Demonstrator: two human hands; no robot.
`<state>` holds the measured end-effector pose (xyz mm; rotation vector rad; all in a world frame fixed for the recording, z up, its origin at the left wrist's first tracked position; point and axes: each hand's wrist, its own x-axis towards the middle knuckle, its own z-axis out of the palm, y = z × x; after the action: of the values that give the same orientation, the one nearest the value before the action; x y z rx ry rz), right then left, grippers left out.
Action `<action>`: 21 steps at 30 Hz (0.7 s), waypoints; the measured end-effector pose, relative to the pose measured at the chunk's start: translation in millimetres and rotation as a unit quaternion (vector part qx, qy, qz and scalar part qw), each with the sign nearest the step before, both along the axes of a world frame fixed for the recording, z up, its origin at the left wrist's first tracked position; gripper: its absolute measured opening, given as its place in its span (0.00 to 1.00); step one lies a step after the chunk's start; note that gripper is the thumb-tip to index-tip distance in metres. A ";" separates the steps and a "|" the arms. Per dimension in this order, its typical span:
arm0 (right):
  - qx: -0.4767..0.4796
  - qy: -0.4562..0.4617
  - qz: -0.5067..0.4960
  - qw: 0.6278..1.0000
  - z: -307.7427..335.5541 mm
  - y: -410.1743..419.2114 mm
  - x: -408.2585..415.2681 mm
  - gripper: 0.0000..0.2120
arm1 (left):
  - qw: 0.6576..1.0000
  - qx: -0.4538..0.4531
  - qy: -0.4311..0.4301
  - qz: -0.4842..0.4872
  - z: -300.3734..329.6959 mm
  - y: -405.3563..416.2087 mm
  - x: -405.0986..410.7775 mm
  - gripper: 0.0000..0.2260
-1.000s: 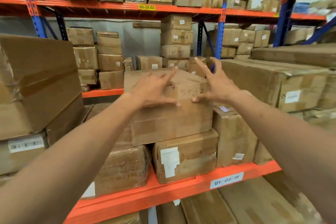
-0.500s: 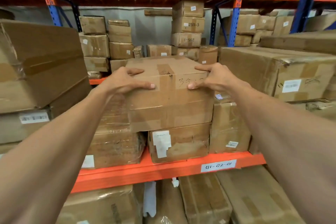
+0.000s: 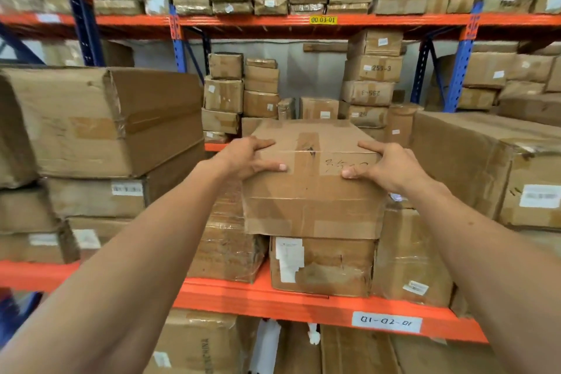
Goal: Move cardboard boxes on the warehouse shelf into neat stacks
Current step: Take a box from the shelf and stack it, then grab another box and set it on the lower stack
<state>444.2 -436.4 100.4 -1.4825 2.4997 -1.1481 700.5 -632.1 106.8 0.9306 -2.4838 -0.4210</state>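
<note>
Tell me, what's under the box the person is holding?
Under the held box sits another cardboard box with a torn white label, resting on the orange shelf. Its top is covered, so I can't see it.

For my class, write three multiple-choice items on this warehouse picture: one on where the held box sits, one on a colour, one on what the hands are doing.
1. The taped box rests on:
A. a box with a torn white label
B. the floor
C. the top shelf

2. The shelf beam under the stack is:
A. green
B. orange
C. white

3. The left hand and right hand are:
A. hanging free
B. holding a pen
C. gripping the box's upper front corners

Answers: 1 A, the labelled box lies directly beneath; 2 B, the beam is plainly orange; 3 C, thumbs on the front face, fingers over the top.
</note>
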 end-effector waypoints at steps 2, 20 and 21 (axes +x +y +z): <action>0.066 0.069 0.000 0.995 3.6 -0.7 -1.3 0.52 | 0.999 -0.029 0.009 0.025 -7.7 12.6 5.7 0.44; -0.020 0.270 0.183 0.945 113.7 -165.7 242.0 0.54 | 0.901 -0.011 0.261 0.346 -26.0 -77.5 242.2 0.67; -0.026 0.274 0.196 0.941 118.7 -178.6 264.0 0.54 | 0.895 0.022 0.267 0.358 -26.5 -88.0 260.4 0.69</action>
<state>708.2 -615.0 219.0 -2.4556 2.2752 -0.8183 960.9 -720.1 80.3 1.4294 -1.5103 -0.4027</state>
